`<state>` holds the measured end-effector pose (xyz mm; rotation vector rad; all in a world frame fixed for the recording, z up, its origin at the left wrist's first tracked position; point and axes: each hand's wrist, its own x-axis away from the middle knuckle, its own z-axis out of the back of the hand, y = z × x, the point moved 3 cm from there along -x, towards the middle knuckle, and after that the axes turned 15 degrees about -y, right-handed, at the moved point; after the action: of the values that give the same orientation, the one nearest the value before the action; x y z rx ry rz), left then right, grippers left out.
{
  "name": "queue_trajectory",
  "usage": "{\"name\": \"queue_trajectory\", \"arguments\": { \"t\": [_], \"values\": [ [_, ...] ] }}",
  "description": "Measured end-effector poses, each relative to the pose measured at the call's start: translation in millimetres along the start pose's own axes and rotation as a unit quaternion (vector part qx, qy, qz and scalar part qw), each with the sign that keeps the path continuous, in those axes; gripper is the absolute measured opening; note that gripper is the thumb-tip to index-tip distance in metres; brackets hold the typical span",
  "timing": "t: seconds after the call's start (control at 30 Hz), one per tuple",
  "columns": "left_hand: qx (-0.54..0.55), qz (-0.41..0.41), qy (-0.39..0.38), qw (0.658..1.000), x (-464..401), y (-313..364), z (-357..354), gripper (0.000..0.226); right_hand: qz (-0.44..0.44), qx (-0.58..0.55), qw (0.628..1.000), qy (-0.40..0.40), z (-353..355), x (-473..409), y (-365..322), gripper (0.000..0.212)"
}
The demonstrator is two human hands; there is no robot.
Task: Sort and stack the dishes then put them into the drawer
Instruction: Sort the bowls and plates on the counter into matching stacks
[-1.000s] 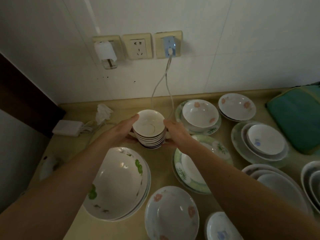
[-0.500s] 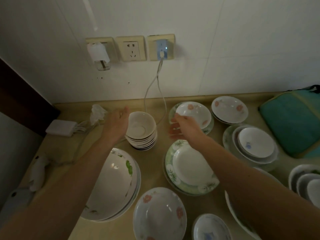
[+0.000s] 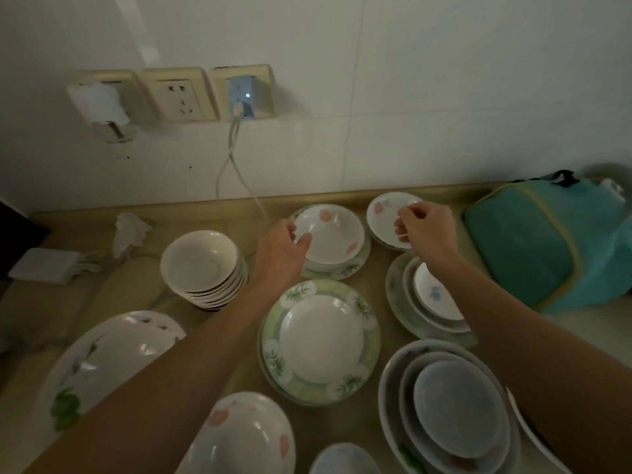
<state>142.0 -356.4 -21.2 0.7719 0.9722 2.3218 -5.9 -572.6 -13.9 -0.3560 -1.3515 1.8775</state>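
Note:
Many dishes cover the beige counter (image 3: 154, 289). A stack of several small cream bowls (image 3: 201, 265) stands at the left. My left hand (image 3: 280, 251) touches the left rim of a pink-flowered bowl (image 3: 333, 237) that sits on a green-rimmed plate. My right hand (image 3: 425, 230) hovers over a pink-flowered dish (image 3: 384, 213) at the back, fingers curled at its rim; a firm hold cannot be made out. A green-rimmed plate (image 3: 319, 340) lies in the middle.
A large leaf-patterned bowl (image 3: 102, 357) sits front left, a pink-flowered bowl (image 3: 246, 436) in front, nested bowls (image 3: 451, 405) front right, and stacked plates with a blue motif (image 3: 431, 302) at right. A teal bag (image 3: 547, 241) stands far right. A charger cable (image 3: 236, 165) hangs from the wall sockets.
Both hands let go of the small bowl stack and moved right. The left now touches the pink-flowered bowl and the right is over the back dish. The view shifted right.

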Motion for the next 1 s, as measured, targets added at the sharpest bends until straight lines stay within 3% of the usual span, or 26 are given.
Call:
{"name": "queue_trajectory", "arguments": {
  "t": [0.17, 0.4, 0.63, 1.0],
  "values": [
    [-0.034, 0.085, 0.023, 0.996, -31.8, -19.6, -15.9, 0.045, 0.001, 0.118, 0.992, 0.042, 33.8, -25.9, 18.5, 0.019],
    [0.046, 0.176, 0.025, 0.983, -52.7, -29.6, -38.7, 0.042, -0.053, 0.166, 0.984, -0.026, 44.2, -70.3, 52.9, 0.040],
    [0.142, 0.206, 0.026, 0.968, -64.5, -36.4, -46.0, 0.048, -0.102, 0.152, 0.979, -0.089, 39.4, -96.7, 68.0, 0.043],
    [0.186, 0.193, 0.010, 0.963, -69.7, -40.1, -47.8, 0.042, -0.126, 0.139, 0.975, -0.118, 39.0, -107.2, 76.9, 0.047]
  ]
}}
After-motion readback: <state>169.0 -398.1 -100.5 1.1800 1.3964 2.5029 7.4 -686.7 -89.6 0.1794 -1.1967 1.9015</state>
